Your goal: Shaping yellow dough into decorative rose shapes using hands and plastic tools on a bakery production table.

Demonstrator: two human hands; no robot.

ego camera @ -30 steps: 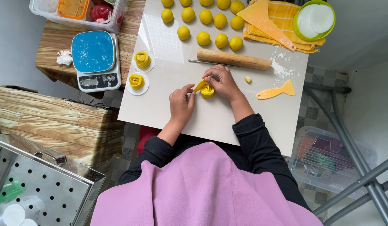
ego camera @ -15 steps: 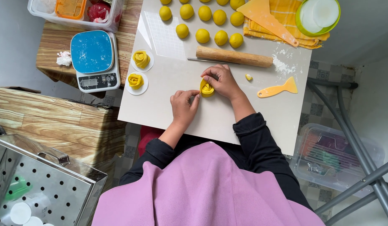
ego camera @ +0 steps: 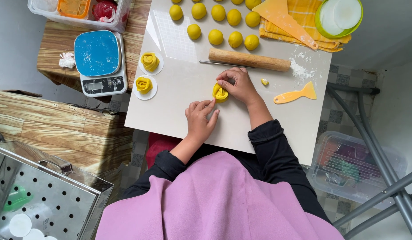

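A yellow dough rose (ego camera: pixel 220 92) stands on the white board (ego camera: pixel 179 111). My right hand (ego camera: pixel 237 85) curls round its far and right side, fingers closed on it. Just below and left lies my left hand (ego camera: pixel 200 120), fingers loosely apart and its fingertips near the rose's lower left edge; whether they touch it I cannot tell. Two finished dough roses (ego camera: pixel 150 62) (ego camera: pixel 143 85) rest on small white discs at the board's left edge. Several yellow dough balls (ego camera: pixel 215 37) lie in rows at the far end. A wooden rolling pin (ego camera: pixel 249 59) lies just beyond my right hand.
A blue-topped kitchen scale (ego camera: pixel 99 62) sits left of the board. A yellow fish-shaped scraper (ego camera: pixel 295 94) and a dough scrap (ego camera: pixel 264 82) lie to the right. Further back are a yellow cloth (ego camera: pixel 299 22), a green bowl (ego camera: pixel 339 18) and a clear tub (ego camera: pixel 77 11). A perforated metal tray (ego camera: pixel 37 200) stands at lower left.
The flat yellow piece held beside the rose a second ago is no longer visible. My left hand has dropped back towards me, and my right hand now wraps the rose.
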